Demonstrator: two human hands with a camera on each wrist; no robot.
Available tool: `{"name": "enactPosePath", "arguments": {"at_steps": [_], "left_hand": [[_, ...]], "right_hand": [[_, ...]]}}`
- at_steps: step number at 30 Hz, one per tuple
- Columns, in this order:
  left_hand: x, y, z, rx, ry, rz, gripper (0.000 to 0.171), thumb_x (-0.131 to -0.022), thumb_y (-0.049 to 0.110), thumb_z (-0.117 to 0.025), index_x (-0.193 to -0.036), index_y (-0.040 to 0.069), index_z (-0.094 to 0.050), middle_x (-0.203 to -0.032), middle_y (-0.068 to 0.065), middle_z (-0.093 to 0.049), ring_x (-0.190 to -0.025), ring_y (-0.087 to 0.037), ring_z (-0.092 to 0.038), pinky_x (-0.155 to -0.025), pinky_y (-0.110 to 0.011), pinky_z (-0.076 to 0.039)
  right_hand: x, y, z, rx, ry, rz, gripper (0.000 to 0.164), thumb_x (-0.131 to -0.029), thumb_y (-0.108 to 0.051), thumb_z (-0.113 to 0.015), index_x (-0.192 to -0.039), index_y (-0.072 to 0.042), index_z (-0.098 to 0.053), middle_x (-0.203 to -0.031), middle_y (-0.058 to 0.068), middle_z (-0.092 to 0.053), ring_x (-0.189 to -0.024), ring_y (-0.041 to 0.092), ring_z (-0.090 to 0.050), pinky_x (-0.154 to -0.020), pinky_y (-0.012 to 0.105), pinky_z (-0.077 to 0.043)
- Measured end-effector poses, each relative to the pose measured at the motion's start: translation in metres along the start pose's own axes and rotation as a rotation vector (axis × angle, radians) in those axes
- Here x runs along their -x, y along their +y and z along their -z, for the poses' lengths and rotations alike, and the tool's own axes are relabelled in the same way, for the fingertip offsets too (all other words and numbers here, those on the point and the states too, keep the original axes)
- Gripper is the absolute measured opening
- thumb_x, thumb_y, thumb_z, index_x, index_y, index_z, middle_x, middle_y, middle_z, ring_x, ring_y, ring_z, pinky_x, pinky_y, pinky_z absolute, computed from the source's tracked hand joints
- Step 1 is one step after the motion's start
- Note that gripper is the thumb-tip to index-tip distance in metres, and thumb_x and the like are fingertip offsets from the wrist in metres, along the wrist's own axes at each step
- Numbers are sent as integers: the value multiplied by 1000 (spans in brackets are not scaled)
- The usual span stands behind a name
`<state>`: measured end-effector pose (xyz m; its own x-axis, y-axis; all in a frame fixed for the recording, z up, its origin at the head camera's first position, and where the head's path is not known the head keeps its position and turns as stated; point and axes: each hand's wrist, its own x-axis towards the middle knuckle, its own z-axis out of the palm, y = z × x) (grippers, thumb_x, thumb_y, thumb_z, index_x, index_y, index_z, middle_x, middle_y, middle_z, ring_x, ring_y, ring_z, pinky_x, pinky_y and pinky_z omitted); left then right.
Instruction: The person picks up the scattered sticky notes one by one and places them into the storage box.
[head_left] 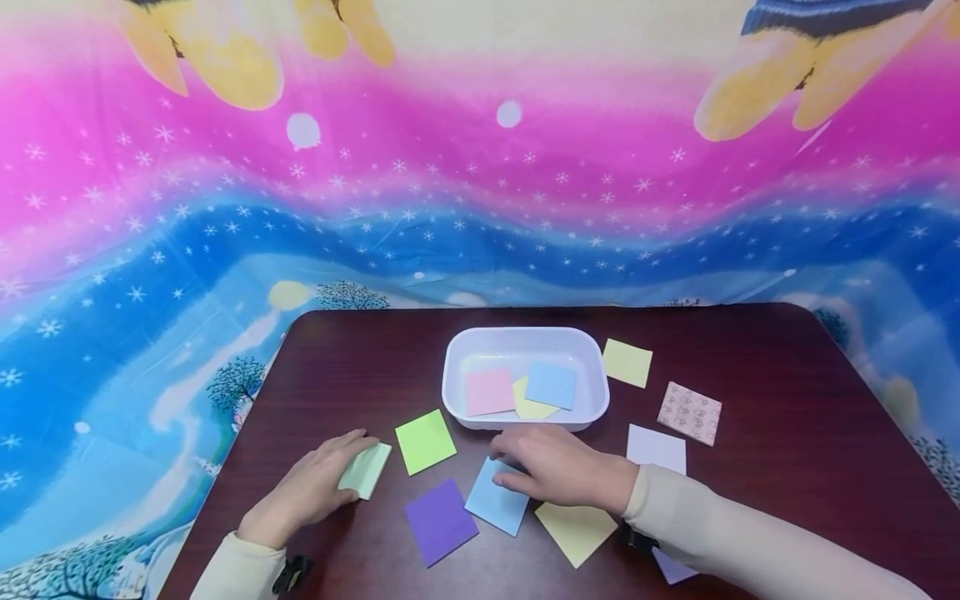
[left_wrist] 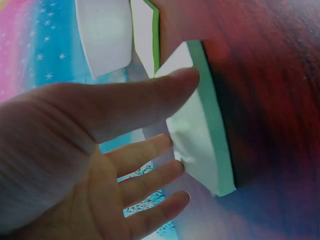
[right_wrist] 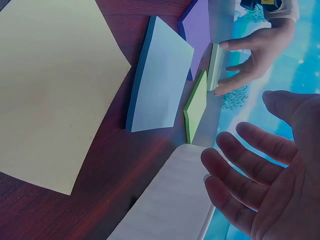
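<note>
At the left of the table, my left hand (head_left: pixel 311 483) pinches a pale green sticky note pad (head_left: pixel 365 471) by its edges. The left wrist view shows the thumb on one side of that pad (left_wrist: pixel 192 120) and the fingertips on the other. My right hand (head_left: pixel 558 467) hovers over a light blue sticky note pad (head_left: pixel 497 498), partly covering it in the head view. Its fingers are relaxed and hold nothing in the right wrist view. Beside the blue pad lie a purple pad (head_left: pixel 441 523) and a yellow pad (head_left: pixel 576 529); a lime green pad (head_left: pixel 425 442) lies farther left.
A white plastic tray (head_left: pixel 525 340) stands beyond my hands, with pink (head_left: pixel 490 392), yellow and blue pads inside. Right of it lie a pale yellow pad (head_left: pixel 627 363), a patterned pad (head_left: pixel 690 412) and a pale lavender pad (head_left: pixel 657 446). My right sleeve partly covers another purple pad (head_left: pixel 672 568).
</note>
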<state>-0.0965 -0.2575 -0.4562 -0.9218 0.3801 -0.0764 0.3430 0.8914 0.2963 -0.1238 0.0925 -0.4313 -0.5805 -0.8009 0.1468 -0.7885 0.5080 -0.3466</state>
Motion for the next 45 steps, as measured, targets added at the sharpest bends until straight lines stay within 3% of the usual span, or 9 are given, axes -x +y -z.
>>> {"name": "enactPosePath", "arguments": {"at_steps": [5,10,16,23,28,33,37,42,45], "left_hand": [[-2,-3,-2,-31,22,18,73,-61,17,-83,-129,12,-56,-129,-14,-54,-114,-34,-50,-83,-53,-45],[-5,-7,-2,-80,11,75,77,-59,29,-84,-128,8,-57,-116,-13,-56,-105,-32,-50,-80,-52,-46],[-6,-11,-3,-90,16,125,76,-54,38,-86,-119,7,-60,-105,-9,-56,-94,-26,-49,-74,-47,-45],[-6,-13,-2,-66,9,143,75,-51,41,-86,-113,12,-54,-89,1,-53,-75,-17,-44,-65,-40,-41],[-5,-14,0,-57,17,135,74,-54,37,-86,-116,12,-55,-88,2,-55,-74,-15,-46,-66,-40,-42],[-5,-13,5,-37,37,157,53,-66,27,-81,-113,12,-62,-97,0,-62,-76,-13,-51,-67,-38,-44],[-6,-13,9,-34,27,175,33,-74,23,-76,-103,13,-65,-91,0,-62,-72,-12,-51,-63,-35,-43],[-6,-13,13,7,40,182,19,-81,21,-70,-99,15,-66,-91,2,-65,-74,-11,-55,-63,-35,-45],[-6,-13,17,50,56,176,13,-85,20,-66,-97,17,-65,-85,5,-63,-67,-9,-51,-60,-34,-43]], "right_hand": [[-1,0,-1,-7,-3,6,21,-88,-30,-59,-101,-15,-65,-84,-8,-58,-70,3,-44,-63,20,-40],[-1,0,-1,-13,-11,10,22,-88,-31,-59,-102,-15,-65,-82,-8,-57,-69,3,-44,-62,20,-39],[0,1,-2,-9,-21,7,24,-89,-34,-58,-103,-15,-65,-79,-12,-53,-68,2,-43,-62,20,-39],[0,1,-2,-6,-22,8,24,-89,-34,-58,-103,-16,-65,-78,-13,-52,-67,2,-43,-62,20,-39],[0,1,-1,-8,-21,13,25,-89,-34,-58,-104,-15,-66,-84,-9,-58,-70,2,-44,-65,20,-41],[-1,2,-1,1,-17,12,26,-89,-33,-58,-105,-15,-66,-85,-7,-59,-70,2,-45,-64,20,-41],[-1,2,-1,3,-18,7,27,-89,-34,-58,-106,-14,-66,-88,-7,-61,-72,2,-46,-65,20,-42],[-1,2,-1,-13,-11,2,27,-90,-32,-57,-107,-14,-66,-93,-6,-63,-75,3,-50,-67,21,-44],[-2,1,-1,-22,-8,-1,27,-90,-33,-57,-107,-14,-66,-95,-6,-64,-76,5,-54,-68,22,-45]]}}
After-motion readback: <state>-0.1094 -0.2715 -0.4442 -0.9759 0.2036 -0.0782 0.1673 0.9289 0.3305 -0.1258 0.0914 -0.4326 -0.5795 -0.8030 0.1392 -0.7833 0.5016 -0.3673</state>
